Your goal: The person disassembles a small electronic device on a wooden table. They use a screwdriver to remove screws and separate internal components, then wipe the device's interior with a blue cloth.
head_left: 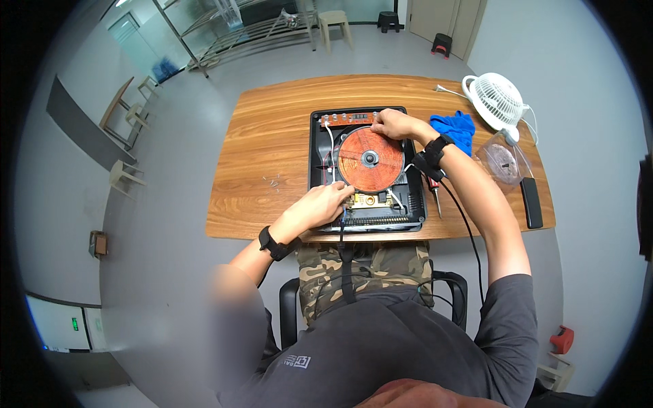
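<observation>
Head view: open induction cooker housing [315, 153], black, sits on wood-grain bench [255, 139], nr the edge by the person's lap. Round copper coil [355, 163] is in the mid. of it, flat side up, w/ a red ctrl board [343, 121] along the far side & a yellowish PCB [365, 202] on the near side. White wire [332, 149] runs down L of coil.

L hand [321, 205]: fingertips at coil's near-L rim, grip narrow. R hand [394, 125]: fingers curled at coil's far-R rim, grip also narrow; can't tell if either is closed on the coil. Black straps on both wrists.

Red-handled screwdriver [433, 185] lies just R of housing; small screws [273, 182] scattered to the L. Far R: blue cloth [454, 131], white fan [495, 99], clear plastic container [502, 162], flat black slab [531, 202] nr bench's R edge.
</observation>
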Tool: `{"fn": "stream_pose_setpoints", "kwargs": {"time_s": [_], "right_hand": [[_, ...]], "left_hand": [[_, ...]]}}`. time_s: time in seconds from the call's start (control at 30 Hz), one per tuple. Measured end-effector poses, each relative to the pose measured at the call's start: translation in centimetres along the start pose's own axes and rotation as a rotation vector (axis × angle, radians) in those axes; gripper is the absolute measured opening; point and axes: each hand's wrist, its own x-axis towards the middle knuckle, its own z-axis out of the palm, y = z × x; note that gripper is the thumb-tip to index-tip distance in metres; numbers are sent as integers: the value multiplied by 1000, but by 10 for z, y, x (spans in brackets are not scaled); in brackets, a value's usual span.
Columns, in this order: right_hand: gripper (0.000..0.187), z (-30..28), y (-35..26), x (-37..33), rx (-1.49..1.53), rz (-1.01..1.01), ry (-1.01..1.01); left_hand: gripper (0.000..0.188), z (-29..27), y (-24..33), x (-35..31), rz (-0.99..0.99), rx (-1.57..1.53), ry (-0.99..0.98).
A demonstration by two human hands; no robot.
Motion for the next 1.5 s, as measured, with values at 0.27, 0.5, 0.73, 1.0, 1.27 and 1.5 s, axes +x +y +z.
{"fn": "stream_pose_setpoints", "kwargs": {"time_s": [0.27, 0.5, 0.73, 1.0, 1.27, 1.5], "right_hand": [[30, -24, -4, -29, 236, 99, -44], [31, -46, -17, -53, 349, 97, -29], [31, -74, -33, -81, 315, 114, -27], [31, -89, -67, -102, 288, 107, 7], [33, -79, -136, -32, 372, -40, -7], [31, -15, -212, 75, 452, -106, -49]], "left_hand": [[31, 6, 4, -4, -46, -88, 72], [25, -8, 24, -5, -36, -139, 141], [25, -22, 54, -8, -27, -173, 158], [24, -35, 57, -17, -3, -133, 203], [24, -75, 15, -82, -110, -44, 334], [22, -97, -45, -171, -309, -5, 348]]}}
